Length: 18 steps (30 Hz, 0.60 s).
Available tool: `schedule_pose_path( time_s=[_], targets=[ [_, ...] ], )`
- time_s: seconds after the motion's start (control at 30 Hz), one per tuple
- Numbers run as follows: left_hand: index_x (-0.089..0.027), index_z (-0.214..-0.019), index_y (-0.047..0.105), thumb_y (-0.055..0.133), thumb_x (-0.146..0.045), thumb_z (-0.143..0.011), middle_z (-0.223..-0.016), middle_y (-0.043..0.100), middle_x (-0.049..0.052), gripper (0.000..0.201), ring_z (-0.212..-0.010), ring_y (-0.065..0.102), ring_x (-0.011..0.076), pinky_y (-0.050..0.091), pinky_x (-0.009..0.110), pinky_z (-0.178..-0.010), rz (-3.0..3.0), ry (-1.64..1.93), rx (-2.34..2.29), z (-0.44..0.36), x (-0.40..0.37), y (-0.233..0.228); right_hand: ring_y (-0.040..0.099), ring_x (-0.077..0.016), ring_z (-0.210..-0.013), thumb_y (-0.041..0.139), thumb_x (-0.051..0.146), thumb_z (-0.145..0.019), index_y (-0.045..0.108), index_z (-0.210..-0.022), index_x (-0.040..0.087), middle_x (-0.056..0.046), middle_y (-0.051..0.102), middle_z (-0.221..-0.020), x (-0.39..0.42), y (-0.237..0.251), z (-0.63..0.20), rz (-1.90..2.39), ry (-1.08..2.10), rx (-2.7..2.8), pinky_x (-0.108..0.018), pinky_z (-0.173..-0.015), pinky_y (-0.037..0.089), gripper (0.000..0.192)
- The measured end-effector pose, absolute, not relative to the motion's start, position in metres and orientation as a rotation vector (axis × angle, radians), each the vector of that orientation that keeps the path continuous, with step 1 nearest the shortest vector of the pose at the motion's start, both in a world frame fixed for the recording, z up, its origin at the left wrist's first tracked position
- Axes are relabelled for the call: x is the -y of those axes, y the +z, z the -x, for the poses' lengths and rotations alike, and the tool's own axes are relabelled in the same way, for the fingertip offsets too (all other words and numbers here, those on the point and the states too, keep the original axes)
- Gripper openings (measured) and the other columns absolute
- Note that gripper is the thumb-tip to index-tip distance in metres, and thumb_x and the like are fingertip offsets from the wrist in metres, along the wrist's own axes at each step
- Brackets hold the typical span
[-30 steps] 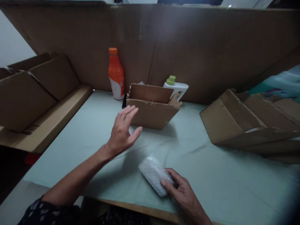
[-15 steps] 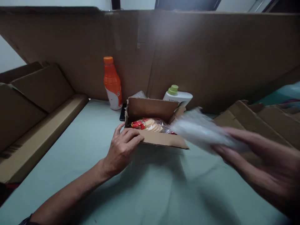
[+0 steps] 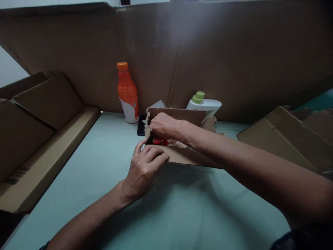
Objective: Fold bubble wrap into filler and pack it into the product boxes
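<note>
A small open cardboard box (image 3: 194, 156) stands on the pale green surface with its front flap folded outward. My left hand (image 3: 147, 165) grips the box's front left corner, its fingers over the flap and the thumb at the side. My right hand (image 3: 163, 125) reaches down inside the box at the left end, its back and bent knuckles upward. Its fingertips, and whatever they hold, are hidden behind the box wall. Below that hand, part of a red snack packet (image 3: 160, 141) shows in the box.
An orange bottle (image 3: 127, 93) and a white bottle with a green cap (image 3: 204, 104) stand behind the box. A black phone-like object (image 3: 141, 125) lies beside it. Larger cardboard boxes flank the surface at left (image 3: 49, 139) and right (image 3: 283, 135); a tall cardboard panel (image 3: 221, 62) closes the back.
My right hand has swung from the right into the box; the clear plastic packet it held is out of sight. My left hand stays on the box corner. The view has shifted slightly.
</note>
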<state>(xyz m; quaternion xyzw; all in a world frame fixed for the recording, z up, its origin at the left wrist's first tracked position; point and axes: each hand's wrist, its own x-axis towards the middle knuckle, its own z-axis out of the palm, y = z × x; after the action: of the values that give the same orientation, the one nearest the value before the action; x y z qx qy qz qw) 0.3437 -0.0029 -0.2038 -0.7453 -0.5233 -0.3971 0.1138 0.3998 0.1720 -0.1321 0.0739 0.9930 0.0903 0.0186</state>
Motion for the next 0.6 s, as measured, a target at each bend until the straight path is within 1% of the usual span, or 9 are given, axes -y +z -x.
schedule_pose_path(
  time_s=[0.07, 0.17, 0.2, 0.27, 0.33, 0.43, 0.5, 0.57, 0.6],
  targets=[
    [-0.019, -0.107, 0.065, 0.053, -0.008, -0.097, -0.101, 0.071, 0.005, 0.019, -0.100, 0.065, 0.0197, 0.039, 0.051, -0.111, 2.192, -1.186, 1.516, -0.343, 0.002, -0.202, 0.072, -0.0246, -0.085, 0.064, 0.011, -0.088, 0.078, -0.098, 0.017, -0.010, 0.077, -0.093, -0.176, -0.127, -0.407, -0.255, 0.286, -2.991, -0.030, -0.067, 0.045, 0.018],
    [-0.019, -0.125, 0.060, 0.058, -0.009, -0.092, -0.122, 0.065, 0.011, 0.034, -0.119, 0.060, 0.0243, 0.040, 0.052, -0.113, 2.105, -1.307, 1.483, -0.339, 0.008, -0.202, 0.072, -0.0246, -0.094, 0.065, 0.010, -0.087, 0.071, -0.123, 0.020, -0.009, 0.075, -0.113, -0.173, -0.107, -0.447, -0.346, 0.203, -3.091, -0.030, -0.069, 0.048, 0.038],
    [-0.020, -0.134, 0.055, 0.061, -0.011, -0.091, -0.131, 0.061, 0.014, 0.045, -0.127, 0.056, 0.0266, 0.040, 0.052, -0.114, 2.049, -1.370, 1.484, -0.337, 0.011, -0.203, 0.072, -0.0241, -0.097, 0.063, 0.011, -0.088, 0.069, -0.126, 0.021, -0.008, 0.074, -0.117, -0.167, -0.100, -0.469, -0.408, 0.166, -3.187, -0.031, -0.072, 0.049, 0.040],
    [-0.022, -0.149, 0.042, 0.064, -0.016, -0.089, -0.145, 0.051, 0.016, 0.064, -0.137, 0.048, 0.0300, 0.041, 0.054, -0.115, 1.942, -1.499, 1.555, -0.328, 0.019, -0.210, 0.071, -0.0232, -0.098, 0.057, 0.016, -0.095, 0.072, -0.117, 0.021, -0.006, 0.075, -0.114, -0.148, -0.094, -0.524, -0.609, 0.079, -3.412, -0.033, -0.077, 0.052, 0.027],
    [-0.027, -0.155, 0.033, 0.065, -0.023, -0.089, -0.152, 0.046, 0.014, 0.074, -0.140, 0.047, 0.0307, 0.042, 0.054, -0.115, 1.895, -1.631, 1.754, -0.318, 0.023, -0.223, 0.072, -0.0224, -0.094, 0.058, 0.029, -0.098, 0.073, -0.113, 0.025, -0.005, 0.076, -0.109, -0.127, -0.104, -0.582, -1.126, -0.028, -3.611, -0.036, -0.082, 0.054, 0.022],
    [-0.029, -0.158, 0.027, 0.068, -0.035, -0.087, -0.160, 0.037, 0.014, 0.082, -0.145, 0.041, 0.0337, 0.039, 0.057, -0.116, 1.878, -1.828, 2.125, -0.307, 0.016, -0.248, 0.072, -0.0255, -0.087, 0.061, 0.046, -0.095, 0.074, -0.101, 0.029, -0.005, 0.077, -0.094, -0.109, -0.152, -0.640, -2.214, -0.421, -3.406, -0.043, -0.082, 0.056, 0.023],
    [-0.027, -0.157, 0.029, 0.071, -0.040, -0.081, -0.162, 0.033, 0.014, 0.088, -0.149, 0.035, 0.0365, 0.035, 0.059, -0.119, 1.860, -1.973, 2.252, -0.308, 0.000, -0.261, 0.072, -0.0290, -0.094, 0.068, 0.053, -0.084, 0.069, -0.117, 0.027, -0.009, 0.075, -0.111, -0.110, -0.193, -0.643, -2.213, -0.891, -3.254, -0.045, -0.079, 0.057, 0.042],
    [-0.024, -0.155, 0.032, 0.073, -0.042, -0.077, -0.159, 0.038, 0.015, 0.090, -0.148, 0.035, 0.0372, 0.033, 0.059, -0.119, 1.865, -2.152, 2.258, -0.315, -0.019, -0.267, 0.065, -0.0337, -0.115, 0.078, 0.055, -0.071, 0.056, -0.136, 0.023, -0.015, 0.065, -0.135, -0.118, -0.225, -0.623, -1.997, -1.267, -3.155, -0.046, -0.083, 0.057, 0.076],
    [-0.023, -0.154, 0.033, 0.073, -0.043, -0.076, -0.156, 0.042, 0.015, 0.090, -0.147, 0.037, 0.0365, 0.034, 0.058, -0.119, 1.870, -2.252, 2.233, -0.321, -0.028, -0.267, 0.063, -0.0334, -0.119, 0.078, 0.055, -0.069, 0.053, -0.139, 0.022, -0.015, 0.062, -0.138, -0.123, -0.236, -0.610, -1.914, -1.400, -3.143, -0.045, -0.087, 0.056, 0.081]
  ],
)
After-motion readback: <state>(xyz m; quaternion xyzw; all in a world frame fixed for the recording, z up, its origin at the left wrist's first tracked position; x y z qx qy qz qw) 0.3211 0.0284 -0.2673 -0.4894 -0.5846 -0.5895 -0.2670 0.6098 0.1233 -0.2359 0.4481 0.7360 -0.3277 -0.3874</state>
